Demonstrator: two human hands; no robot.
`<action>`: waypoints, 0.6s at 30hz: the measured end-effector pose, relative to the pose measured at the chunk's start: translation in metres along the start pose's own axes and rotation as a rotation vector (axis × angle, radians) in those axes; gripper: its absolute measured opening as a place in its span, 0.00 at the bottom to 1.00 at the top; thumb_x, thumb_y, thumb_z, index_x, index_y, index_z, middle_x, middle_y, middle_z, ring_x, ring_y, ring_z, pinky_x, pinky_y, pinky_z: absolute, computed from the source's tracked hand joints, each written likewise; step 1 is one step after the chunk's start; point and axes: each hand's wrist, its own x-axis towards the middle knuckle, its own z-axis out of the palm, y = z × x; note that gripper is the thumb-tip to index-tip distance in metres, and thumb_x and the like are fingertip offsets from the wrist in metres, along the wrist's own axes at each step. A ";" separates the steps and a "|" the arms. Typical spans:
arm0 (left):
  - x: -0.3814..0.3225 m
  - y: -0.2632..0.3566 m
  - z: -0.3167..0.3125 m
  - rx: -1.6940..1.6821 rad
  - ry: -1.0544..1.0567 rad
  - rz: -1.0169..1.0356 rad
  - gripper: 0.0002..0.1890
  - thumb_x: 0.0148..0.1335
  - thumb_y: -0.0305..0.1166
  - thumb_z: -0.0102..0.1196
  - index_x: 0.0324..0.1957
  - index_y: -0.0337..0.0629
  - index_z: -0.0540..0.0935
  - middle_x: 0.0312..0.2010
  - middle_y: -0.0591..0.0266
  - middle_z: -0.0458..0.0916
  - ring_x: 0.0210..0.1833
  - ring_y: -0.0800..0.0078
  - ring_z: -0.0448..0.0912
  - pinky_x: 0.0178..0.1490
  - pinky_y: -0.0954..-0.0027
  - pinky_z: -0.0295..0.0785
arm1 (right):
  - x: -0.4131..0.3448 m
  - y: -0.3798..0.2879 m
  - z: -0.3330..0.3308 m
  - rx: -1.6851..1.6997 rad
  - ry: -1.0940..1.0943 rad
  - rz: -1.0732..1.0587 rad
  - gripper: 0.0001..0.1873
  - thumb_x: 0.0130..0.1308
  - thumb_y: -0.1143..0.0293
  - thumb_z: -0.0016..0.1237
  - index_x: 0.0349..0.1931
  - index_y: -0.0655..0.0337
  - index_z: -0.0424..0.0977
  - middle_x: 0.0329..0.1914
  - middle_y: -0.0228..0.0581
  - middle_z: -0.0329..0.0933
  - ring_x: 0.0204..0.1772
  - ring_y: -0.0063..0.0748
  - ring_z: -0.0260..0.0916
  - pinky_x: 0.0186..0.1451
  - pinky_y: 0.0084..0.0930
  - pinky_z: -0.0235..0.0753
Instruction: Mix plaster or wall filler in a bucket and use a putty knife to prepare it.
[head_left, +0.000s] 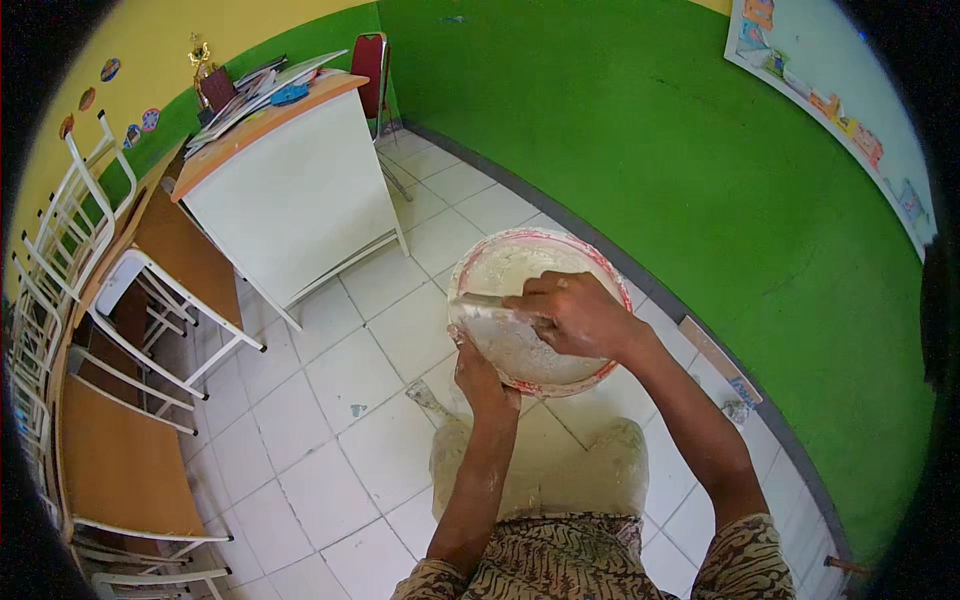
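A round, red-rimmed tub (615, 281) smeared with white putty is in front of my body, above the tiled floor. My left hand (482, 375) grips its near left rim, with the thumb at the edge and the fingers mostly hidden beneath. Inside the tub, a pale pasty mass (517, 262) coats the base and walls. My right hand (574, 311) is over the opening, shut on a flat scraper (480, 300) whose blade lies near the left inner wall. White residue marks the fingers of both hands.
Beside my left knee, a putty-smeared tool (429, 397) lies on the tiles (322, 405). A board (720, 360) and crumpled plastic (736, 411) lie along the green wall (637, 112). Leftward are a white desk (292, 202) and stacked chairs (172, 307); a red chair (371, 75) is behind the desk.
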 end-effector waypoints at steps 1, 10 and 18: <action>0.002 -0.001 -0.003 -0.036 -0.005 0.028 0.33 0.70 0.56 0.42 0.61 0.34 0.68 0.55 0.53 0.74 0.53 0.60 0.77 0.52 0.59 0.77 | -0.003 -0.004 -0.002 -0.010 -0.038 -0.022 0.24 0.48 0.76 0.54 0.50 0.55 0.77 0.42 0.39 0.76 0.44 0.44 0.74 0.46 0.39 0.77; -0.001 0.014 -0.003 -0.099 -0.094 0.009 0.30 0.72 0.51 0.42 0.62 0.33 0.67 0.56 0.52 0.74 0.52 0.61 0.78 0.53 0.59 0.78 | -0.042 0.000 -0.017 -0.055 0.065 -0.110 0.26 0.42 0.80 0.60 0.46 0.48 0.82 0.38 0.29 0.78 0.43 0.34 0.73 0.47 0.32 0.77; 0.018 0.022 -0.020 -0.031 -0.181 -0.019 0.32 0.71 0.54 0.42 0.64 0.35 0.65 0.58 0.51 0.73 0.57 0.60 0.75 0.57 0.59 0.75 | -0.060 0.023 -0.034 0.195 0.167 -0.036 0.22 0.46 0.83 0.61 0.43 0.48 0.84 0.38 0.33 0.79 0.46 0.36 0.73 0.52 0.35 0.75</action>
